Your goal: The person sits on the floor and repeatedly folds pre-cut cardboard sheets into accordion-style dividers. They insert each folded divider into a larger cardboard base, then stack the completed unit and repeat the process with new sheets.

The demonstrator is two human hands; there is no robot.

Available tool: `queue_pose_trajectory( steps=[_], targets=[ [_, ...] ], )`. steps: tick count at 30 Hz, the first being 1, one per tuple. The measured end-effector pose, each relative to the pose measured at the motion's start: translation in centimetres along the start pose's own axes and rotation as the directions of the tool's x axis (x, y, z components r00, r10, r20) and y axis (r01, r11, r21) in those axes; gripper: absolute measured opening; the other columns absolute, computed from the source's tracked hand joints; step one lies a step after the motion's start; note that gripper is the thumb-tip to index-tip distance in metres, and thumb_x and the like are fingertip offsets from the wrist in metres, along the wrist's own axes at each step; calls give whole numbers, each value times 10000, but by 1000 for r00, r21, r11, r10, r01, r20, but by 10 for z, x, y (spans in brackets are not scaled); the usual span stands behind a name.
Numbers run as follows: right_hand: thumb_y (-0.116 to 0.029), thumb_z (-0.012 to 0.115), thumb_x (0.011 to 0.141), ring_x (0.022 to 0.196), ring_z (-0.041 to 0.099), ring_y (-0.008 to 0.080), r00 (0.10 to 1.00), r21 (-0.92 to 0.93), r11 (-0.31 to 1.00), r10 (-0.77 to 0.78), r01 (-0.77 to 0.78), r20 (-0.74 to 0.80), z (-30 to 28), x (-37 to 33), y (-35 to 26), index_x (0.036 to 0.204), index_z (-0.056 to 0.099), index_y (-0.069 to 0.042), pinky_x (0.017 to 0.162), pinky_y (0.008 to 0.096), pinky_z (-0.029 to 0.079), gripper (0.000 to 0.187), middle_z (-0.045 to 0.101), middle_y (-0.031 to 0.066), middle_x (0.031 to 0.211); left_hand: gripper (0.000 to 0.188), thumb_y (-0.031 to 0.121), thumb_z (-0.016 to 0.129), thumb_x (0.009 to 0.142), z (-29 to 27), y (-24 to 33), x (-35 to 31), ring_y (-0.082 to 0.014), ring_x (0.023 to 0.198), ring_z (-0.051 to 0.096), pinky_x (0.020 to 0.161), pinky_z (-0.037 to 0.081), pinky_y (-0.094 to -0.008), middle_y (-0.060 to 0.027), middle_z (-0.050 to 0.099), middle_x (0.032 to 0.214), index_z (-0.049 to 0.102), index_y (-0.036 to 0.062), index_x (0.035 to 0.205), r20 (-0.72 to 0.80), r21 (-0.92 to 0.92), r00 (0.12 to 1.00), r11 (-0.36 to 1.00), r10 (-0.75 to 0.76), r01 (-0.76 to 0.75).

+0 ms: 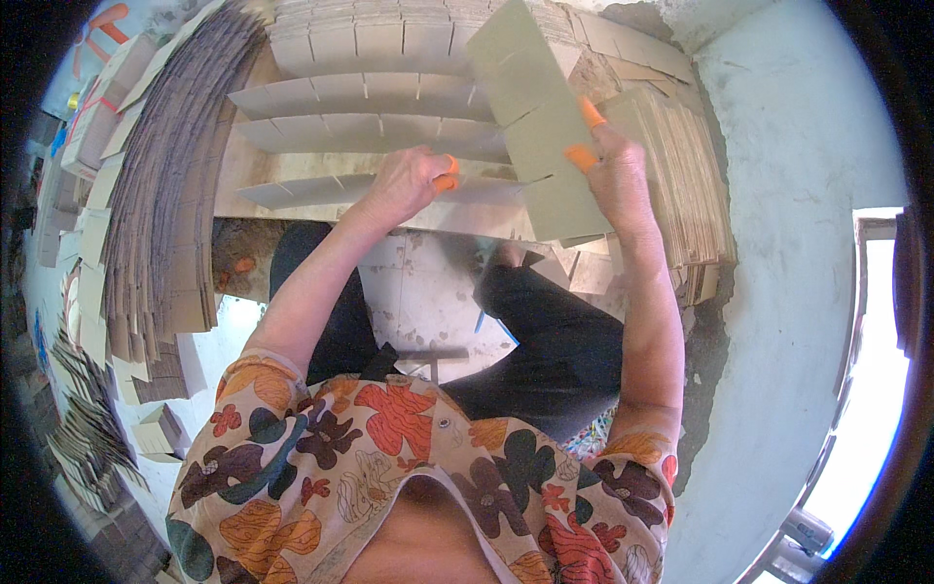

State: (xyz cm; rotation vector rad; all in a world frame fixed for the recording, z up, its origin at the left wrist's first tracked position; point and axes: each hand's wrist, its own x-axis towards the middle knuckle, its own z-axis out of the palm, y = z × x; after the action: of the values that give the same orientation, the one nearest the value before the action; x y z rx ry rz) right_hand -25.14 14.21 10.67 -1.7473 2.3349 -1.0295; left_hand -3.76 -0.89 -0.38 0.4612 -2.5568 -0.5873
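Slotted cardboard divider (528,122): long axis ran upper-left to lower-right, over bench (231,170). Right hand (618,175): parted thumb and forefinger gripped its edge. Left hand (407,180): fingertips nearly met at upright strip (304,192); hold was unclear.

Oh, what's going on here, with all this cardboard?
A seated person is handling slotted cardboard. The right hand, with orange finger covers, holds a wide, slotted card at a tilt. The left hand seems to pinch the nearest strip, which stands on edge. More upright strips stand beyond it, with cardboard stacks on both sides.
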Motion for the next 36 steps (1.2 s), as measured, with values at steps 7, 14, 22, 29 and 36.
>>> queue_pose_trajectory(
  steps=[7, 14, 22, 29, 36],
  targets=[
    [-18, 691, 766, 878, 653, 241, 987, 44, 999, -24, 18, 156, 17, 11, 10, 1323, 478, -58, 782, 311, 482, 598, 624, 241, 1048, 126, 173, 701, 744, 1, -3, 1, -319, 669, 599, 593, 468, -424, -123, 610, 703, 644, 92, 822, 6, -18, 1000, 1000, -17, 18],
    [-78, 693, 747, 940, 591, 399, 951, -47, 999, -11, 27, 309, 40, 24, 22, 1124, 578, 20, 791, 429, 474, 406, 605, 273, 980, 135, 196, 694, 747, 2, -3, 7, -321, 681, 604, 598, 468, -429, -134, 613, 728, 644, 99, 826, 31, -52, 999, 998, -26, 28],
    [-247, 649, 828, 888, 614, 389, 888, -325, 931, 0, 168, 459, 49, 27, 10, 1126, 562, 4, 748, 449, 480, 399, 631, 244, 936, 154, 194, 695, 758, -2, -8, 8, -295, 735, 617, 668, 494, -402, -118, 636, 765, 657, 85, 860, -9, -29, 999, 999, 34, -35],
    [-333, 605, 852, 884, 627, 353, 929, -447, 895, 165, 0, 331, 19, -8, -41, 1131, 530, -62, 735, 457, 486, 396, 655, 172, 926, 360, 326, 509, 931, -186, 40, -19, -231, 649, 589, 673, 499, -368, -71, 615, 700, 619, 49, 730, -612, -791, 787, 55, -78, -609],
    [-238, 572, 875, 879, 621, 370, 900, -414, 909, 225, -56, 373, 46, -29, -6, 1094, 567, -30, 725, 477, 484, 301, 646, 204, 899, 360, 334, 532, 916, -254, 88, -78, -224, 633, 584, 639, 486, -356, -80, 614, 696, 621, 33, 739, -585, -810, 810, -4, 38, -586]
  ],
)
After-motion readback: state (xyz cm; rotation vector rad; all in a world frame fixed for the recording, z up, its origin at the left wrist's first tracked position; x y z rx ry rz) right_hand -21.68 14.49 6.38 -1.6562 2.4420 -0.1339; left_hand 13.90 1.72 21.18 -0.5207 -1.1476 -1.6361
